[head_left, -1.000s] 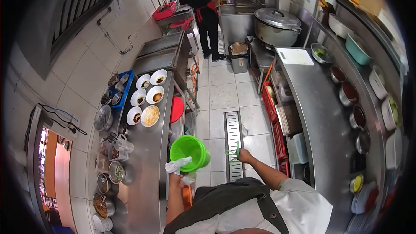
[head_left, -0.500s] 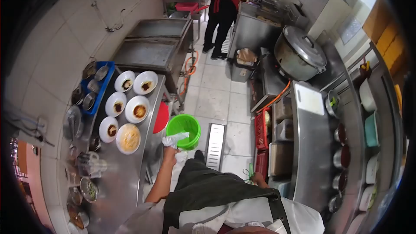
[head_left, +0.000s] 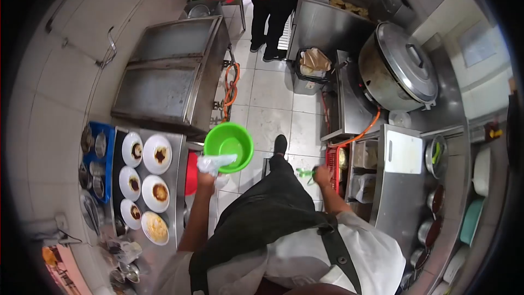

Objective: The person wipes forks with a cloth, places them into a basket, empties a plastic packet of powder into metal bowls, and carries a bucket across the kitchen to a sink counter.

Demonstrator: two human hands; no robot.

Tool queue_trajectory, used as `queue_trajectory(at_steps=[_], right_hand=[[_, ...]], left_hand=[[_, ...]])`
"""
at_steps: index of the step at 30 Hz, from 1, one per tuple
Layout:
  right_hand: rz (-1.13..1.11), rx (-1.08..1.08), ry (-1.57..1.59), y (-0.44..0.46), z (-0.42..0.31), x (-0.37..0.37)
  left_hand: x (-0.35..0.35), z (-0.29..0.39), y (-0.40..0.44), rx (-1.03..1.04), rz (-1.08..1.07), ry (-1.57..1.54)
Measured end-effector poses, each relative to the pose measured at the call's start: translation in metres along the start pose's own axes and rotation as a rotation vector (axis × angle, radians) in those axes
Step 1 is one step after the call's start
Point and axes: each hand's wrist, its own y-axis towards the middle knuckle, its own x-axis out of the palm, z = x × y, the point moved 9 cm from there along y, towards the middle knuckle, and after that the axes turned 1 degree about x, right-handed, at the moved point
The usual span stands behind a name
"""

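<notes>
My left hand (head_left: 207, 179) grips the near rim of a bright green bucket (head_left: 244, 141), and a crumpled white plastic bag (head_left: 216, 162) lies over the rim at that hand. The bucket's inside looks bare apart from the bag's edge. At the right, my right hand (head_left: 322, 175) is closed on a thin green strap (head_left: 304, 172) that dangles to its left. Left of the bucket, white bowls with dark sauce (head_left: 155, 193) stand in two rows on a steel counter, and the nearest bowl (head_left: 155, 227) holds something pale yellow.
A steel unit (head_left: 158, 76) stands ahead on the left. A person in dark clothes (head_left: 268, 11) stands ahead, near a trash bin (head_left: 312, 71). A large lidded pot (head_left: 401, 68) and a white cutting board (head_left: 403, 153) are on the right. An orange hose (head_left: 231, 92) hangs beside the steel unit.
The view has moved forward along the aisle, so the bowls, steel unit and pot appear nearer. One shoe now shows ahead. Both hands keep hold of the bucket and the strap.
</notes>
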Motion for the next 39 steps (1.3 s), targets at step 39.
queue_trajectory(at_steps=[39], right_hand=[[-0.468, -0.070, 1.586, 0.181, -0.178, -0.279]], left_hand=[[0.235, 0.078, 0.140, -0.262, -0.216, -0.424]])
